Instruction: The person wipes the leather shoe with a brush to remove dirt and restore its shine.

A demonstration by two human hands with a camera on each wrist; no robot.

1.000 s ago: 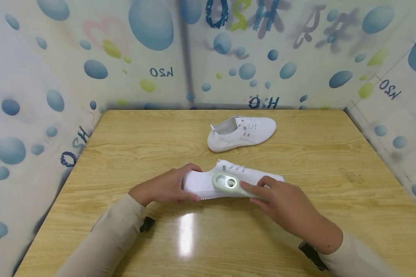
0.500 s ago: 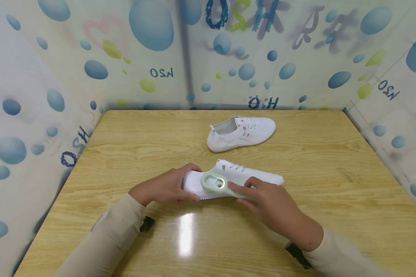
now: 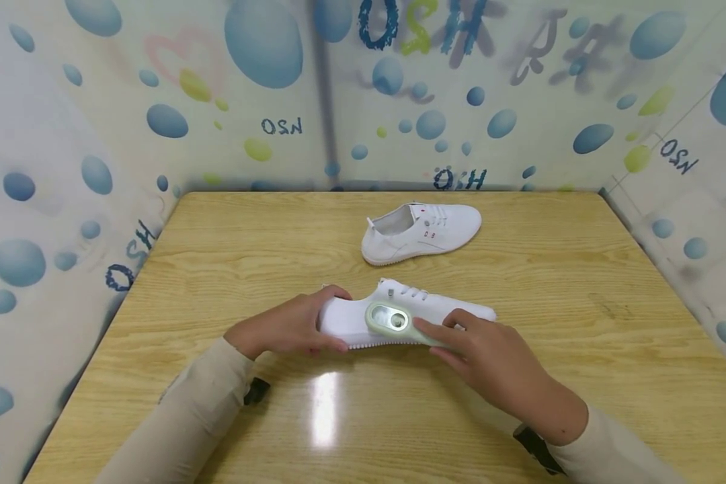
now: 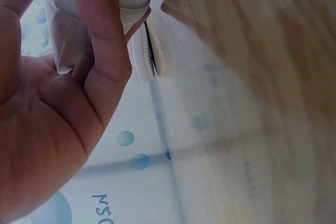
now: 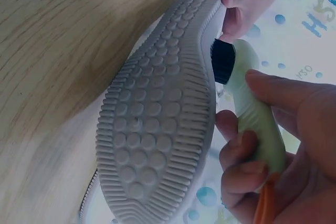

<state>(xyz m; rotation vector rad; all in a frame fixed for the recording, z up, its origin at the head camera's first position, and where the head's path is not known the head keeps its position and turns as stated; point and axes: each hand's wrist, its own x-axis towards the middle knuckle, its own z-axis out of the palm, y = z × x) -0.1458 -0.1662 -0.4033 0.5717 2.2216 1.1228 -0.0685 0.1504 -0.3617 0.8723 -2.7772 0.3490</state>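
Note:
In the head view, a white lace-up shoe [image 3: 343, 321] is tilted on its side, with its sole facing the person. My left hand [image 3: 296, 326] grips it by the heel, fingers behind and thumb near the sole edge. A pale green brush [image 3: 388, 318] with a clear oval window lies against the shoe's side, its handle held in my right hand [image 3: 499, 353]. Seen from the right wrist, dark bristles [image 5: 222, 61] meet the shoe's side near the heel, and an orange loop [image 5: 266, 200] hangs from the handle. The studded sole [image 5: 152, 103] shows there too.
A second white shoe [image 3: 423, 232] stands upright farther back on the wooden table [image 3: 248, 249], toe to the right. Walls with blue and green spots [image 3: 266, 40] close off the back and sides. Light glares on the tabletop in front.
The brush and right hand slid left along the shoe toward the heel, then part of the way back right. The left hand and both shoes stay in place.

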